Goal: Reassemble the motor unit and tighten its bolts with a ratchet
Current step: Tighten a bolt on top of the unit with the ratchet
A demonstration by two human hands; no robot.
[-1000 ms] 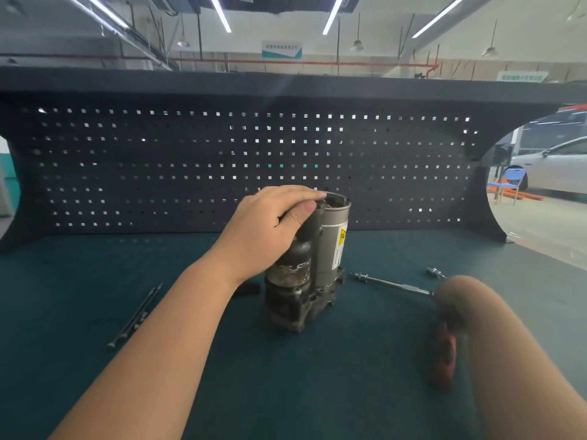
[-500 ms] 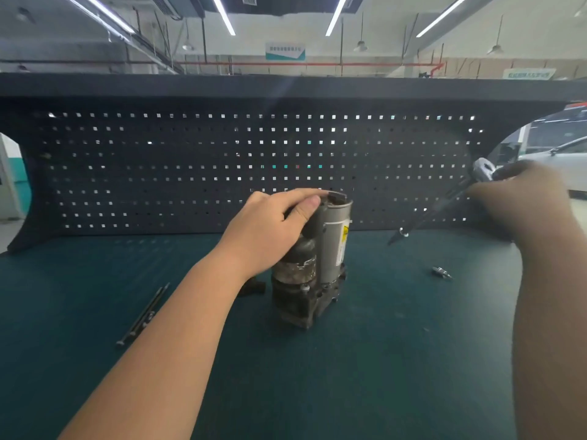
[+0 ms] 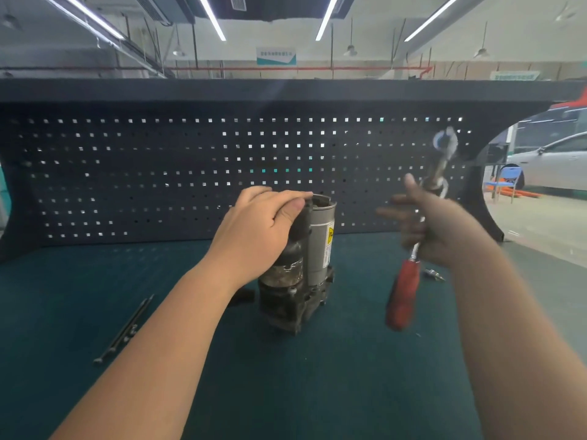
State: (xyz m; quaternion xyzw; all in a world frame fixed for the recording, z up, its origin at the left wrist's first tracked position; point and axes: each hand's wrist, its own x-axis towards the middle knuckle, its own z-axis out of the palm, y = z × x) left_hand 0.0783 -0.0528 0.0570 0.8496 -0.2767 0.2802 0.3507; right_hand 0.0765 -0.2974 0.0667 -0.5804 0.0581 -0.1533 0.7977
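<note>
A workshop hall with four lit ceiling strip lights lies behind a dark pegboard that backs a teal-covered worktop; one white car shows past the board's right edge.

In the head view, one motor unit stands upright near the middle of the worktop, a grimy dark cylinder joined to a lighter grey one bearing a yellow label, both on a dirty cast base. The left hand rests over the top of the dark cylinder, fingers curled across its upper rim, thumb against its side, its grip grasping the unit.

The right hand is raised to the right of the motor, apart from it, and blurred. Its grip closes on the metal shaft of one ratchet, with some fingers sticking out toward the motor. The red handle hangs below the hand, above the worktop; the silver head points up in front of the pegboard.

Two long thin bolts lie side by side on the worktop well left of the motor. One small metal piece lies on the worktop just beside the right wrist. A small dark object sits at the motor's left base, mostly hidden by the left forearm.
</note>
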